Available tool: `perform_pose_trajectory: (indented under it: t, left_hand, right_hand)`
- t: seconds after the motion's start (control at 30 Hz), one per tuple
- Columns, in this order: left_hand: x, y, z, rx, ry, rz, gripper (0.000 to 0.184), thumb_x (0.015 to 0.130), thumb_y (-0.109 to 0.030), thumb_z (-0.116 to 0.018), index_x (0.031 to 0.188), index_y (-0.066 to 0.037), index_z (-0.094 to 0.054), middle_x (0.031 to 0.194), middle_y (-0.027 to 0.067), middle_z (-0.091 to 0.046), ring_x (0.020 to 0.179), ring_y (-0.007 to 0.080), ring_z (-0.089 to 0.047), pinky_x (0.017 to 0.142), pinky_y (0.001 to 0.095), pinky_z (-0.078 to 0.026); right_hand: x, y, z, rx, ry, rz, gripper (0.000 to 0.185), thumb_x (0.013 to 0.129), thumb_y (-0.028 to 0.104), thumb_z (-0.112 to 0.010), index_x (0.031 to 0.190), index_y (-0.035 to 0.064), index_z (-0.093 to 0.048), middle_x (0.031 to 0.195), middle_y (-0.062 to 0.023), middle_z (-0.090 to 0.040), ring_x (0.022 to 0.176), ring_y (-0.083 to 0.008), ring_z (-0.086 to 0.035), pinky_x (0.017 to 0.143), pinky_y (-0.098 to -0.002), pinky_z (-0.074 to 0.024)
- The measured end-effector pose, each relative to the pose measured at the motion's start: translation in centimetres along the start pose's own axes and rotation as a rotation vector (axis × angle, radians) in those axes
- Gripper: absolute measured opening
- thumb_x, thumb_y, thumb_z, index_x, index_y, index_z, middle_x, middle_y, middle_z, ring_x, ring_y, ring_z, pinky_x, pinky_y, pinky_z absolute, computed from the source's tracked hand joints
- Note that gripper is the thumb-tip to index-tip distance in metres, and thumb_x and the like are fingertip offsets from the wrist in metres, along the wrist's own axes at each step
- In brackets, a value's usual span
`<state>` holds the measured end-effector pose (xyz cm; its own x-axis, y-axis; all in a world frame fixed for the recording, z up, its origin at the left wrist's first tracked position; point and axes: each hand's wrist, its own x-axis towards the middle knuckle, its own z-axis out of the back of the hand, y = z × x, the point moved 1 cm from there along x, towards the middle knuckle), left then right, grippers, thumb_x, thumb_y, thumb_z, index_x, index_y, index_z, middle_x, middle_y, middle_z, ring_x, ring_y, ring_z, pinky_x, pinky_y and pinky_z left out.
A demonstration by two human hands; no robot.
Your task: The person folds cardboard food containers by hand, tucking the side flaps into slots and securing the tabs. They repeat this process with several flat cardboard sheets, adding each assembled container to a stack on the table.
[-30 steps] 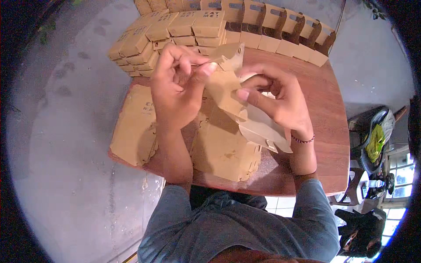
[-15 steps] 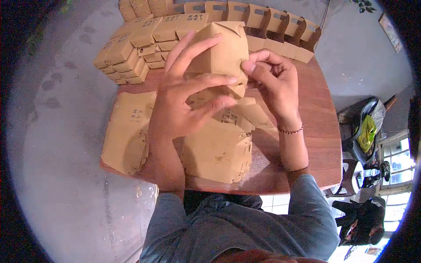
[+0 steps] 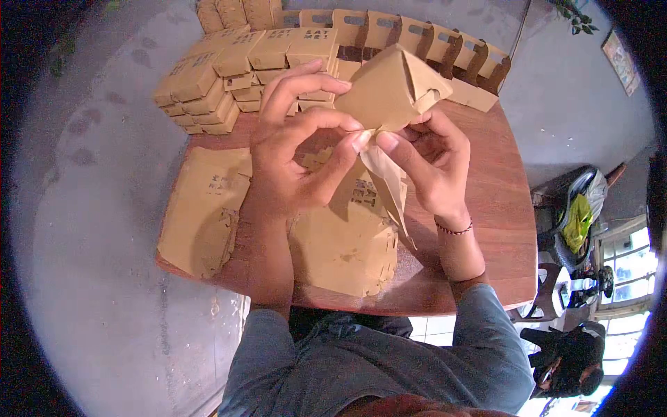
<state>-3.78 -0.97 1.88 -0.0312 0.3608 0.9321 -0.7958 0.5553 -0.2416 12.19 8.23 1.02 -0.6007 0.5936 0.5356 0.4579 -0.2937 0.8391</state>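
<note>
A partly folded brown cardboard box (image 3: 385,87) is held up above the table, its folded body tilted and a loose flap hanging below it. My left hand (image 3: 299,142) pinches the box's lower edge between thumb and index finger, its other fingers curved beside the body. On the right, the thumb and fingers of my right hand (image 3: 434,156) are closed on the same edge, near a tucked corner. Beneath the hands lies a stack of flat cardboard blanks (image 3: 344,254) with printed letters. Another flat stack (image 3: 198,208) is at the table's left edge.
Closed boxes printed "EAT ME!" (image 3: 243,52) are piled at the back left of the wooden table (image 3: 497,201). A row of open carriers with handle holes (image 3: 445,52) runs along the back edge. A chair (image 3: 549,295) stands beyond the right side.
The box has turned and tilted to the right, and its flap now hangs down. My left fingers have moved from around its side to a pinch at the lower edge, close to my right thumb.
</note>
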Motion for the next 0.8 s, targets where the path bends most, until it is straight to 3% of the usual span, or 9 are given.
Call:
perform_pose_trajectory:
  t: [0.07, 0.47, 0.53, 0.63, 0.67, 0.73, 0.8]
  left_hand:
    - [0.0, -0.2, 0.0, 0.019, 0.020, -0.010, 0.009, 0.074, -0.008, -0.069, 0.083, -0.006, -0.067, 0.111, 0.0164, -0.061, 0.122, 0.0385, -0.048, 0.103, 0.0488, -0.036]
    - [-0.2, -0.9, -1.0, -0.068, -0.047, -0.006, 0.009, 0.076, -0.006, -0.070, 0.083, -0.003, -0.064, 0.100, 0.0142, -0.062, 0.110, 0.0344, -0.057, 0.096, 0.0448, -0.042]
    - [-0.2, -1.2, -1.0, -0.178, -0.040, 0.144, 0.012, 0.074, -0.003, -0.072, 0.082, -0.003, -0.065, 0.099, 0.0135, -0.062, 0.109, 0.0334, -0.057, 0.095, 0.0442, -0.042]
    - [-0.4, -1.0, -1.0, -0.301, -0.058, 0.178, 0.014, 0.071, -0.001, -0.075, 0.081, -0.003, -0.066, 0.099, 0.0132, -0.062, 0.108, 0.0320, -0.057, 0.095, 0.0436, -0.042]
    - [-0.4, -0.8, -0.9, -0.301, -0.059, 0.178, 0.014, 0.071, -0.001, -0.075, 0.081, -0.003, -0.066, 0.099, 0.0132, -0.062, 0.108, 0.0320, -0.057, 0.095, 0.0436, -0.042]
    - [-0.3, -0.3, -0.7, -0.348, -0.003, 0.086, 0.013, 0.075, 0.001, -0.075, 0.085, -0.003, -0.069, 0.097, 0.0094, -0.062, 0.103, 0.0259, -0.060, 0.088, 0.0340, -0.050]
    - [-0.6, -0.1, -0.8, -0.377, -0.013, 0.076, 0.013, 0.074, 0.001, -0.076, 0.084, -0.003, -0.069, 0.099, 0.0085, -0.059, 0.103, 0.0245, -0.059, 0.088, 0.0332, -0.050]
  right_hand:
    - [-0.1, 0.0, 0.0, -0.029, 0.004, -0.019, 0.014, 0.085, 0.000, -0.068, 0.096, -0.0013, -0.059, 0.093, -0.0072, -0.066, 0.090, -0.0121, -0.063, 0.081, -0.0262, -0.0511]
    - [-0.4, 0.8, -0.2, -0.096, -0.007, 0.088, 0.023, 0.085, 0.004, -0.068, 0.106, -0.0025, -0.062, 0.095, -0.0076, -0.067, 0.087, -0.0120, -0.062, 0.077, -0.0256, -0.0502]
    - [-0.5, 0.7, 0.0, -0.146, -0.007, 0.085, 0.021, 0.084, 0.004, -0.069, 0.104, -0.0017, -0.064, 0.091, -0.0076, -0.068, 0.082, -0.0113, -0.062, 0.074, -0.0254, -0.0501]
    - [-0.5, 0.1, 0.2, -0.169, -0.021, 0.131, 0.015, 0.082, 0.005, -0.071, 0.095, -0.0001, -0.066, 0.087, -0.0069, -0.068, 0.078, -0.0100, -0.061, 0.070, -0.0245, -0.0491]
    - [-0.5, 0.0, 0.3, -0.170, -0.020, 0.130, 0.015, 0.082, 0.005, -0.071, 0.095, -0.0001, -0.066, 0.087, -0.0069, -0.068, 0.078, -0.0100, -0.061, 0.070, -0.0245, -0.0491]
    - [-0.6, -0.1, 0.6, -0.218, -0.010, 0.162, 0.011, 0.080, 0.006, -0.073, 0.087, 0.0017, -0.065, 0.084, -0.0064, -0.068, 0.077, -0.0088, -0.061, 0.067, -0.0234, -0.0478]
    - [-0.6, 0.0, 0.8, -0.242, -0.001, 0.170, 0.011, 0.080, 0.006, -0.073, 0.085, 0.0019, -0.064, 0.083, -0.0059, -0.067, 0.076, -0.0086, -0.060, 0.067, -0.0229, -0.0473]
